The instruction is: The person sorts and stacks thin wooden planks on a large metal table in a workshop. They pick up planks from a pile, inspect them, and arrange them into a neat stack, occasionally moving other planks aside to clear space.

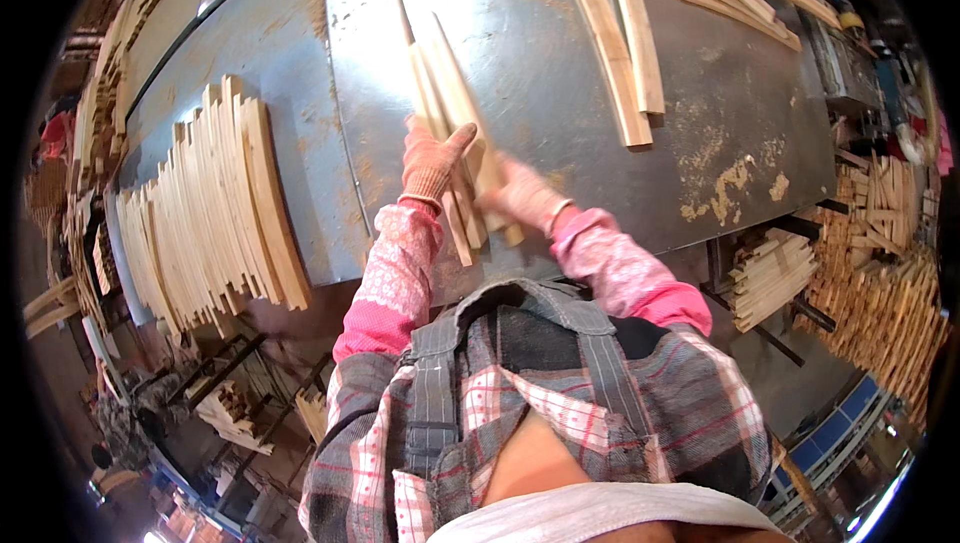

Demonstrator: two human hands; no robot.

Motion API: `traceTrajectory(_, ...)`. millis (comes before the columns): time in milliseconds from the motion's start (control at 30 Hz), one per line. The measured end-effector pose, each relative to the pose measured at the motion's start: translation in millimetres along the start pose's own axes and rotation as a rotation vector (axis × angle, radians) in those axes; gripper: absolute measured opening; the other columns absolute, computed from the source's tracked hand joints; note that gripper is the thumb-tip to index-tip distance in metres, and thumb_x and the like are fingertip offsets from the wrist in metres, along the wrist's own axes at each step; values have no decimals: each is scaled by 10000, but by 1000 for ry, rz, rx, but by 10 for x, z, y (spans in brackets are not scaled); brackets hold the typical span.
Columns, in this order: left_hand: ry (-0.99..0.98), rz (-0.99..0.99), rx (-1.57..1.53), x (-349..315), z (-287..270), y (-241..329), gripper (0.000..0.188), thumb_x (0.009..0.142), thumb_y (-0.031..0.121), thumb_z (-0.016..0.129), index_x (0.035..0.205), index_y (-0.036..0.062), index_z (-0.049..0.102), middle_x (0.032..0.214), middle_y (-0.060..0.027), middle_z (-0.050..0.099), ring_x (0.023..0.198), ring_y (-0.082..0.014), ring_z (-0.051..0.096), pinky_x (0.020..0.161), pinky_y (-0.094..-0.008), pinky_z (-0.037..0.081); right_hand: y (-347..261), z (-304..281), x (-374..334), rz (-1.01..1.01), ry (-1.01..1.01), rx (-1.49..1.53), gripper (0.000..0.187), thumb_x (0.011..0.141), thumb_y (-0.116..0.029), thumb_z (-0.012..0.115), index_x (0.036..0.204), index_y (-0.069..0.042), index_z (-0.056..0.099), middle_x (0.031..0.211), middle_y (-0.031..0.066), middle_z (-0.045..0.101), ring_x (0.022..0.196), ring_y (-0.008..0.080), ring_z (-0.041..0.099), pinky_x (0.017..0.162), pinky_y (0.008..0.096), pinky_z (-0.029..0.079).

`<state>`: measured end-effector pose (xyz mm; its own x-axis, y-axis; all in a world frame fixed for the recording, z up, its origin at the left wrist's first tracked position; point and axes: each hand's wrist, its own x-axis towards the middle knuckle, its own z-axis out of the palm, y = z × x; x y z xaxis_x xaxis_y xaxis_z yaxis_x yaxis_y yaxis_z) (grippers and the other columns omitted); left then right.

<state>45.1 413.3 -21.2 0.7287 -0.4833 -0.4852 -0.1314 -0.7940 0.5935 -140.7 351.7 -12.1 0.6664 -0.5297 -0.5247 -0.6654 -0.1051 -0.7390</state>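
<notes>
Head: hands seemingly around wooden strips.

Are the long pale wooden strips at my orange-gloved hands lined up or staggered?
Staggered: the pale wooden strips end unevenly, both near and far.

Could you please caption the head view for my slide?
Gloved left hand and blurred right hand at wooden strips on a metal table.

A small bundle of long, narrow, pale wooden strips stretches from near to far over the metal tabletop, far ends leaning left. The strips lie side by side, their ends staggered, between the left hand and the blurred right hand. The leftmost far tip looks darker; the near ends fan slightly apart.
</notes>
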Motion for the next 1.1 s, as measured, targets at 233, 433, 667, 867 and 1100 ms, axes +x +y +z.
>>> traceTrajectory(233,196,-55,262,-73,103,59,1245,717,403,850,1572,-106,102,1367,-314,550,1221,-417,612,1026,-445,529,-203,-878,178,105,345,-480,610,864,-355,727,1362,-36,577,1257,241,644,1192,391,625,1005,487,523)
traceTrajectory(433,-190,123,-1017,-1,-283,-309,510,820,262,733,1240,-10,633,1089,-154,727,912,-284,728,805,-375,604,1056,-2261,851,415,722,-576,812,814,-439,787,1435,8,517,1406,270,591,1256,410,619,1070,484,490)
traceTrajectory(667,-460,184,-1634,-363,-1040,-643,780,768,494,770,1311,-31,573,1072,-162,671,874,-243,696,721,-340,642,1059,-2091,846,133,546,-158,631,832,-316,768,1327,33,592,1280,259,676,1195,387,653,1023,414,500)
traceTrajectory(867,-376,165,-1564,-330,-1439,-926,638,793,386,765,1260,-19,608,1044,-127,665,857,-222,678,739,-338,633,487,-1538,628,431,572,-613,886,805,-294,798,1531,-42,357,1405,295,578,1257,457,600,1087,442,483)
traceTrajectory(1100,302,-117,144,463,-2062,-1707,473,705,295,792,985,-73,690,1072,-256,703,974,-422,701,841,-455,575,613,-989,389,75,223,899,323,928,-243,680,1101,22,616,1045,124,646,994,244,627,892,428,525)
